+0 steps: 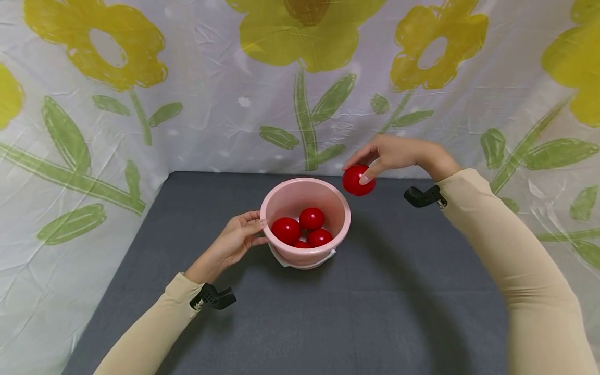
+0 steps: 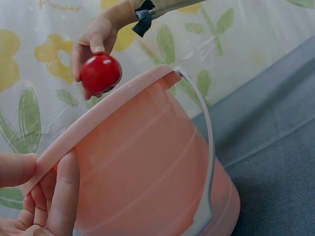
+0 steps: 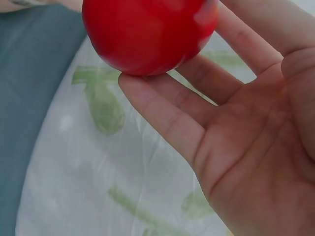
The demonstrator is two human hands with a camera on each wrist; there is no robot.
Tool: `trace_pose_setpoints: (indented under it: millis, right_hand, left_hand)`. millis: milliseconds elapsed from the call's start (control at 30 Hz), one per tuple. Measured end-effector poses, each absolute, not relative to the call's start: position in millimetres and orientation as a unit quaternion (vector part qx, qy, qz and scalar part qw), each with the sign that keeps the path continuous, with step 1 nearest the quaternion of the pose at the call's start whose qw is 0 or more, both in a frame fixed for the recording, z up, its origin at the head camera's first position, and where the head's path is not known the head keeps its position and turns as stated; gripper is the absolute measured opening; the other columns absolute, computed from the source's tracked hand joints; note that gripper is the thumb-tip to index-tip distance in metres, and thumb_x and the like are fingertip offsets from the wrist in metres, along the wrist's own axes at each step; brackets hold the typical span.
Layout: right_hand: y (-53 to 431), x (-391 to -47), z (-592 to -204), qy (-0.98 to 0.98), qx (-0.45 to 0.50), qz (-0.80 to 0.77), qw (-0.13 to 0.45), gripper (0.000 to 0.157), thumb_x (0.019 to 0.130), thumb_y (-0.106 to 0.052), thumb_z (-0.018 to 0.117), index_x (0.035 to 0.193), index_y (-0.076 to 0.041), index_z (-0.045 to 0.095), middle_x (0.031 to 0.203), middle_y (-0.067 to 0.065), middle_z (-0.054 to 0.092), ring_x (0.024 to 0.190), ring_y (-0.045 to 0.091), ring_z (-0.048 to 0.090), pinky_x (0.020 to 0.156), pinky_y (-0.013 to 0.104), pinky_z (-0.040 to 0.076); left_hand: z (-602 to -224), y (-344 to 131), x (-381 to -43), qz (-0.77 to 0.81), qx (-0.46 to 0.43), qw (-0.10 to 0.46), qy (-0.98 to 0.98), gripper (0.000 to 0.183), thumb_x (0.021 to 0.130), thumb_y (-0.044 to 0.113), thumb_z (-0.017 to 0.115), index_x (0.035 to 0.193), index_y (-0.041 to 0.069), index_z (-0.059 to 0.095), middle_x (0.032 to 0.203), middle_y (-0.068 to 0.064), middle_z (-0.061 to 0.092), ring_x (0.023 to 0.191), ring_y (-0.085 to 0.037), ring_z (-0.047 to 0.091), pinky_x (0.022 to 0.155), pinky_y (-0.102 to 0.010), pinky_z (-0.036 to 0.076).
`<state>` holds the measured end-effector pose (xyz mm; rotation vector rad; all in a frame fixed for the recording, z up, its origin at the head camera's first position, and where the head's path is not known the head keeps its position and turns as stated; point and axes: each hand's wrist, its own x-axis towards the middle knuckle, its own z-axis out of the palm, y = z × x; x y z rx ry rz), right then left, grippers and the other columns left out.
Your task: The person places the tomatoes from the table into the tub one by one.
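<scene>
In the head view, a pink bucket (image 1: pixel 285 202) stands on the dark surface, with several glossy red round fruits (image 1: pixel 286 230) inside. At its left side my left hand (image 1: pixel 236 240) pinches the rim, thumb over the edge and fingers against the outside, as the left wrist view shows close up. My right hand (image 1: pixel 398 153) holds another round red fruit (image 1: pixel 354 182) in the air, just beyond the bucket's right rim. The right wrist view shows that fruit (image 3: pixel 147 37) at the fingertips, apart from the palm; its top is cut off by the frame.
A white handle (image 2: pixel 209 162) hangs down the bucket's side. The dark cloth-covered table (image 1: pixel 375 317) extends around the bucket. Behind and at both sides hangs a pale curtain (image 1: pixel 211 114) printed with yellow flowers and green leaves.
</scene>
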<state>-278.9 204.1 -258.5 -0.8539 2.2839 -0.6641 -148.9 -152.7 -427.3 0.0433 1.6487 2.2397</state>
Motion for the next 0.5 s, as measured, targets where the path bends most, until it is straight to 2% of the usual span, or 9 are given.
trace_pose_setpoints:
  millis: [367,500]
  right_hand:
    - [159.5,-285.5,-267.1,0.839,-0.356,-0.230,0.342,0.046,0.088,-0.022,0.075,0.133,-0.018,0.063,0.135,0.006,0.063,0.122,0.023,0.060,0.095,0.038,0.058]
    - [144.7,-287.5,-273.0,0.823,-0.378,-0.223,0.359,0.046,0.088,-0.021,0.075,0.133,-0.018,0.064,0.135,0.005,0.064,0.122,0.022,0.061,0.098,0.037,0.057]
  left_hand:
    - [-427.9,-153.4,-149.0,0.787,0.012,0.181,0.589,0.046,0.099,0.002,0.053,0.139,-0.011,0.033,0.107,-0.002,0.066,0.090,-0.009,0.069,0.075,-0.025,0.062]
    - [-428.3,-153.9,-148.8,0.788,0.017,0.181,0.588,0.046,0.099,0.002,0.053,0.138,-0.011,0.033,0.104,0.000,0.067,0.088,-0.009,0.069,0.075,-0.025,0.062]
